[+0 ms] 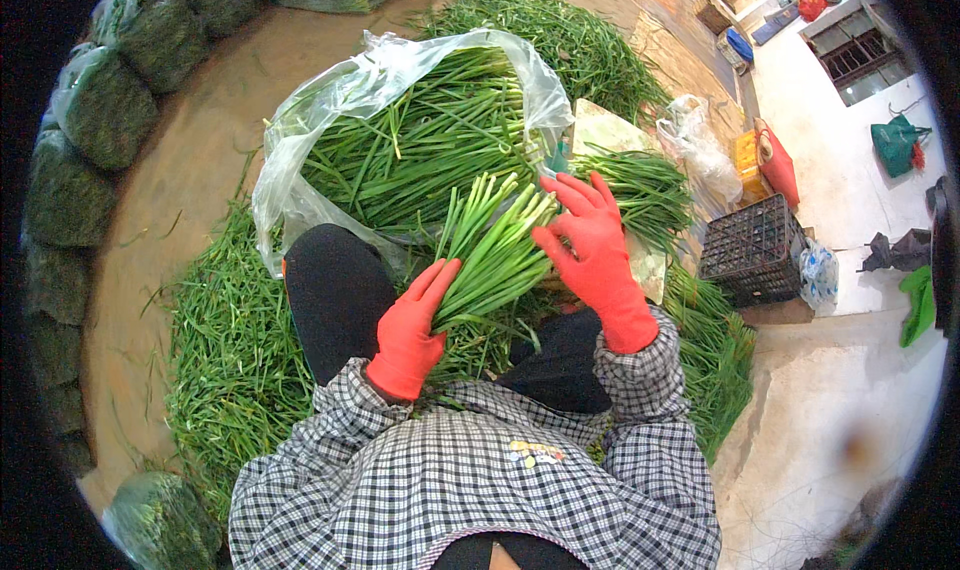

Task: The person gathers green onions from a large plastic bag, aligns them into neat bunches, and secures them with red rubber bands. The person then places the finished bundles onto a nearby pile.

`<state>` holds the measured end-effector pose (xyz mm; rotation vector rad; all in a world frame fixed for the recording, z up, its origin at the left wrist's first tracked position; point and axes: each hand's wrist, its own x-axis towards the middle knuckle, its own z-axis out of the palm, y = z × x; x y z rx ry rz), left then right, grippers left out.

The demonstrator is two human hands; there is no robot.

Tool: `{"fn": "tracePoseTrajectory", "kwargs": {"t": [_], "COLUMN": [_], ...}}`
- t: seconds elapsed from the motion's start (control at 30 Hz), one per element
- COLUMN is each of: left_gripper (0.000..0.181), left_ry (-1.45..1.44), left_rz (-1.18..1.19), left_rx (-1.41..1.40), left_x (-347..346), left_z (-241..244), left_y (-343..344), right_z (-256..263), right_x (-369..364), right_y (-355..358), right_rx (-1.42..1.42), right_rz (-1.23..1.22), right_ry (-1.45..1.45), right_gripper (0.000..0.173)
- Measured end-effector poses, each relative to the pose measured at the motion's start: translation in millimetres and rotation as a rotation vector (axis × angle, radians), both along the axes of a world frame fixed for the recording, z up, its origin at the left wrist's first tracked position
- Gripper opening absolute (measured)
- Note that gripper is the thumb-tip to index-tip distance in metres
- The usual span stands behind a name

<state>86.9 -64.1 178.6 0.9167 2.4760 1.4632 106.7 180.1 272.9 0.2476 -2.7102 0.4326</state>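
Note:
My left hand [412, 337], in a red glove, is closed around the lower leafy part of a bunch of green chives [499, 259]. The pale cut ends of the bunch point up and to the right. Beside those ends is my right hand [592, 255], also red-gloved, with its fingers spread and nothing plainly held. Just beyond, a clear plastic bag [289, 146] lies open, packed with chives [420, 150] whose pale ends face right. Another pile of chives [637, 191] rests on a pale board [645, 270] right of my right hand.
Loose green leaves [232, 345] heap on the floor at left, with another heap [547, 37] behind the bag. More chives [705, 345] lie at right. Filled bags [109, 120] line the left edge. A black plastic crate [750, 251] stands near the white wall [795, 105].

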Motion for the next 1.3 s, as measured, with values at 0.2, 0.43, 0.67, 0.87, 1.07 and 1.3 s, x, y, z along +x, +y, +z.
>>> {"fn": "tracePoseTrajectory", "kwargs": {"t": [0.2, 0.43, 0.67, 0.87, 1.07, 1.3], "left_gripper": [0.087, 0.089, 0.085, 0.069, 0.059, 0.048], "left_ry": [0.000, 0.050, 0.084, -0.737, -1.123, -1.255], "left_rz": [0.051, 0.017, 0.005, 0.054, -0.139, -0.315], "left_rx": [0.072, -0.009, -0.017, 0.537, 0.751, 0.819], "left_x": [-4, 0, 0, -16, -36, -21], "left_z": [0, 1, -2, -17, -5, -5], "left_y": [-9, -3, -3, -9, -32, -31], "right_z": [19, 4, -5, 20, 32, -77], "right_x": [2, -4, 0, 39, 60, -14], "right_y": [8, -12, 29, 85, 84, -6], "right_rx": [-0.485, 0.070, -0.252, -1.629, -1.448, -1.567], "right_rz": [-0.109, -0.120, -0.284, 0.198, -0.160, -0.260], "right_ry": [0.148, 0.012, 0.135, 0.463, 0.302, -0.132], "right_gripper": [0.009, 0.018, 0.007, 0.025, 0.027, 0.030]}}
